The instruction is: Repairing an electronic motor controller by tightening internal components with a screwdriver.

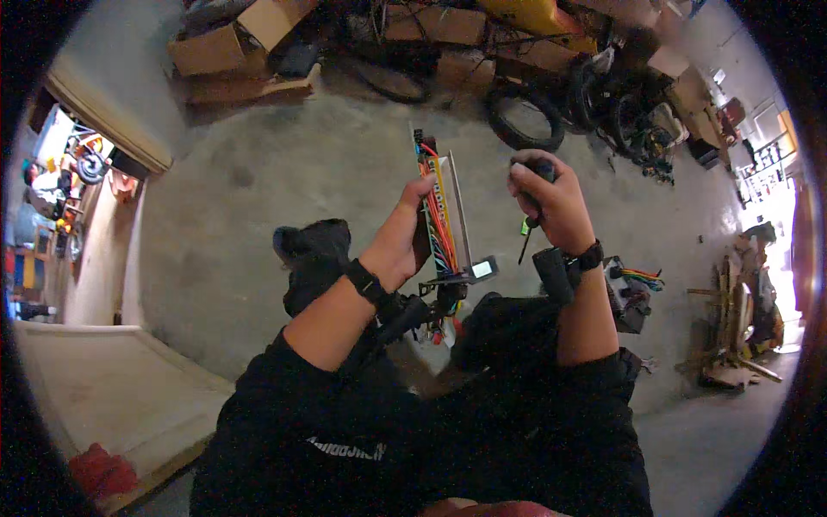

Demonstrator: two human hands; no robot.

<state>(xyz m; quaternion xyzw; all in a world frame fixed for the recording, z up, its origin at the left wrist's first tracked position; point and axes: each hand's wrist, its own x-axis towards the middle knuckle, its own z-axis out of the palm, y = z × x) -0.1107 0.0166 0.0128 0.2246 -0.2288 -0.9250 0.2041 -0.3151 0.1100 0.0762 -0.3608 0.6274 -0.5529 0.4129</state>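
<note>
My left hand point(403, 237) is closed around a long, narrow metal controller case point(458, 211), held upright, with a bundle of coloured wires point(441, 224) running along it. In my right hand point(556, 202) is a screwdriver point(525, 246), its dark handle in my fist and its thin shaft pointing down. The tip is apart from the case. Below the case sits a small display point(484, 268) with a lit screen. A black handlebar grip point(402, 320) lies under my left wrist, and another black grip point(552, 274) is beside my right wrist.
On the floor to the right stands a grey metal box point(629, 302) with coloured wires. Tyres point(524, 119) and cardboard boxes point(207, 53) are heaped along the far side. A pale board point(112, 370) with a red cloth point(103, 470) lies at the near left. Wooden pieces point(732, 323) stand at right.
</note>
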